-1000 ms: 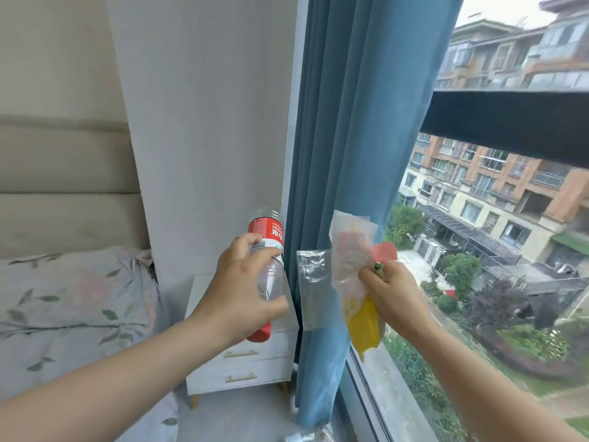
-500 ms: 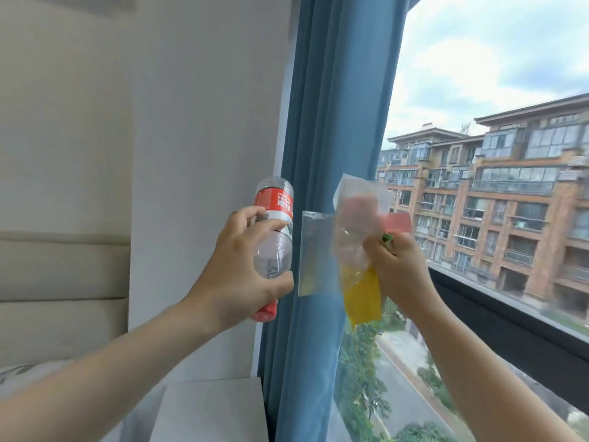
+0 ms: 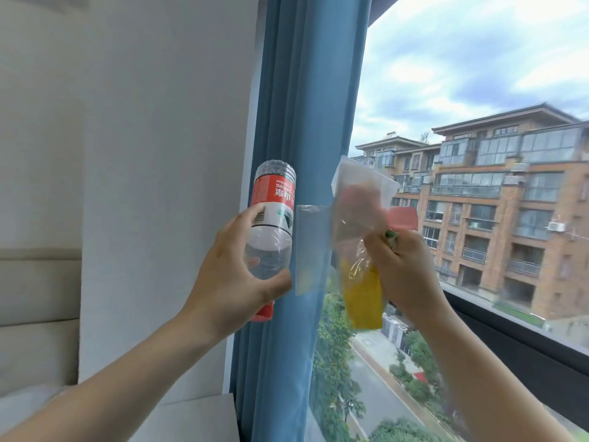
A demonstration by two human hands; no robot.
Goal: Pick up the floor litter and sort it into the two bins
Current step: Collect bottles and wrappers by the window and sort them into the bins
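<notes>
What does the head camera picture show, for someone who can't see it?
A person's left hand holds an upside-down clear plastic bottle with a red label, while the right hand grips a bunch of clear, yellow and red plastic wrappers. Behind them hang a blue curtain and a window facing apartment buildings.

Straight ahead, passage is blocked by the blue curtain [image 3: 296, 129], with the white wall [image 3: 165, 122] to its left and the window glass [image 3: 462, 90] to its right. Both hands are occupied: the left hand [image 3: 236, 279] is wrapped around a plastic bottle [image 3: 271, 224], the right hand [image 3: 401, 269] around a bunch of wrappers [image 3: 357, 224]. A narrow gap is left between them. Open room is seen below the forearms, above the white cabinet top [image 3: 191, 419].
</notes>
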